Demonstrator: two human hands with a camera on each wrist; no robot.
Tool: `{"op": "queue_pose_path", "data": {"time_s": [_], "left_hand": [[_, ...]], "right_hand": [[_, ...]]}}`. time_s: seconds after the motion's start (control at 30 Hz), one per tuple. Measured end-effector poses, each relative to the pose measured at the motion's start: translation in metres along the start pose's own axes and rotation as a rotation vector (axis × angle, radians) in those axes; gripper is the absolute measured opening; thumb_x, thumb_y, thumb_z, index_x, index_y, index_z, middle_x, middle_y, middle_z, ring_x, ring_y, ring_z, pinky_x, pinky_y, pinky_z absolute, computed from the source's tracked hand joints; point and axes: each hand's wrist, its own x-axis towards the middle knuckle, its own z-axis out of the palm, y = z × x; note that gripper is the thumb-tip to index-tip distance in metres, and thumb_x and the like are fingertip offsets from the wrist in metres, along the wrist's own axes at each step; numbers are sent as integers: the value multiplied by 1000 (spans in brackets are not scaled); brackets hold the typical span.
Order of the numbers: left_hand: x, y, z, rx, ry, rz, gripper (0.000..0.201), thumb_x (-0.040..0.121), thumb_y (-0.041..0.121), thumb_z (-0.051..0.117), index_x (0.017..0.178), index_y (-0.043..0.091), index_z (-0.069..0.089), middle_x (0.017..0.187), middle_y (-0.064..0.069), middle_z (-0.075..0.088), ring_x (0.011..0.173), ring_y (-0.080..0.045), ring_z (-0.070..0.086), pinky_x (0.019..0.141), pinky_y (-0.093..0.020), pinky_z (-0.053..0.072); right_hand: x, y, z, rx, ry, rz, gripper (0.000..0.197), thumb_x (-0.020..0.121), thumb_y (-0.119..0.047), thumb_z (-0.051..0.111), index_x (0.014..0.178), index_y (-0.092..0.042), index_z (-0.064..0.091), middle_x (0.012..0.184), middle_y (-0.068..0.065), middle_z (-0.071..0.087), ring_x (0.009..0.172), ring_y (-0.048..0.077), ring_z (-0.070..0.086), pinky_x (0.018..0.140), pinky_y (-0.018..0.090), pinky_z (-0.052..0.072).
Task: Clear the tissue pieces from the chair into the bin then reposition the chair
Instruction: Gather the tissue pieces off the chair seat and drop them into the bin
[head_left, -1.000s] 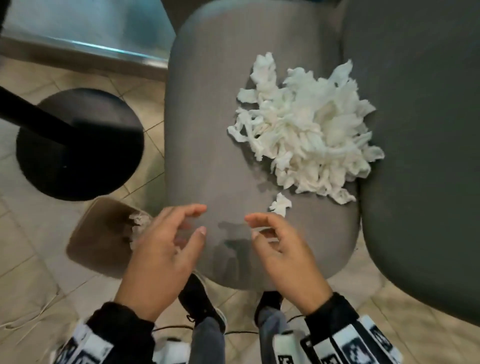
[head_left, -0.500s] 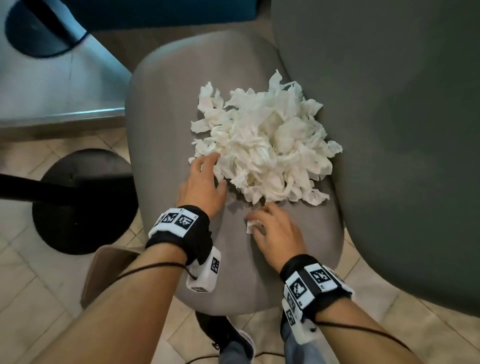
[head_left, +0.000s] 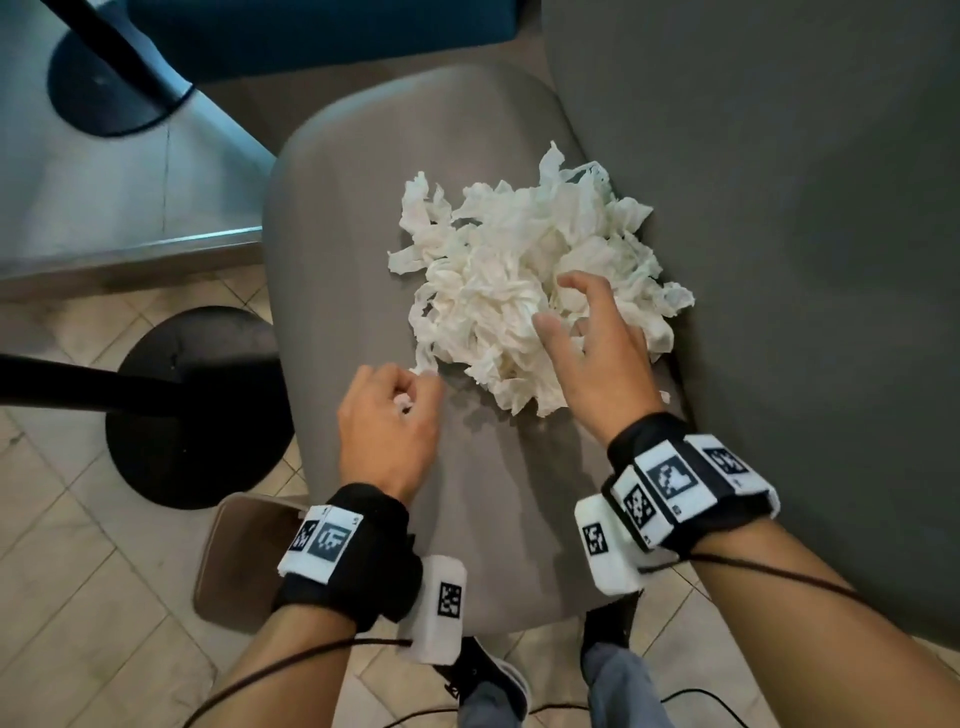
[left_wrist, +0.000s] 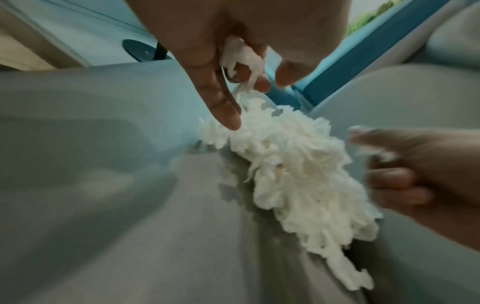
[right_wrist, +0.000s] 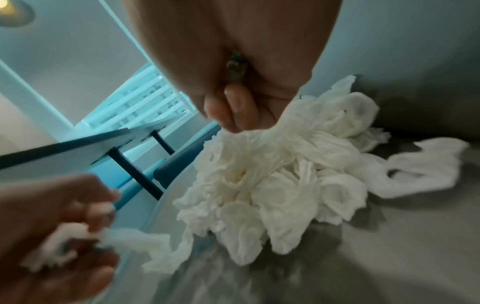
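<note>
A heap of white tissue pieces (head_left: 498, 291) lies on the grey chair seat (head_left: 358, 208), close to the backrest (head_left: 779, 260). My left hand (head_left: 402, 402) is at the heap's near left edge, fingers curled round a small tissue piece (left_wrist: 241, 57) that trails into the heap. My right hand (head_left: 569, 317) is on top of the heap's right side, its fingers clawed into the tissue (right_wrist: 272, 164). A tan bin (head_left: 234, 561) stands on the floor under the seat's front left corner, partly hidden by my left wrist.
A black round table base (head_left: 197, 405) with its pole sits on the tiled floor left of the chair. A second base (head_left: 104, 88) stands on a raised metal-edged platform at the back left. My shoes (head_left: 488, 675) are under the seat's front edge.
My left hand has pulled back from the heap's edge and closed round a tissue piece. My right hand has moved forward from the seat's front onto the heap and dug its fingers in.
</note>
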Motion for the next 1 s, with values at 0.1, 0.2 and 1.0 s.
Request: {"op": "queue_pose_path", "data": {"time_s": [0.1,0.2,1.0], "left_hand": [[-4,23,12,69,-33,109,33,87,29,67,64,16,48,83,9,45,75,3,47,70,-1,35],[0,26,38,88,-109,112,27,83,27,70,70,14,51,95,12,46,78,5,45,71,-3,35],[-13,-8,-10,190,-184,26,27,86,9,57,108,26,56,117,7,46,81,2,49,66,-4,32]], "right_hand": [[16,5,8,-186,-135,54,49,96,-40,51,143,-33,40,130,12,58,124,30,48,98,38,40],[20,14,12,-306,-153,51,37,99,-32,46,134,-21,56,126,17,62,123,35,48,100,42,43],[-42,29,-1,83,-25,116,25,87,-6,49,96,-29,55,89,-7,59,58,2,53,54,11,41]]}}
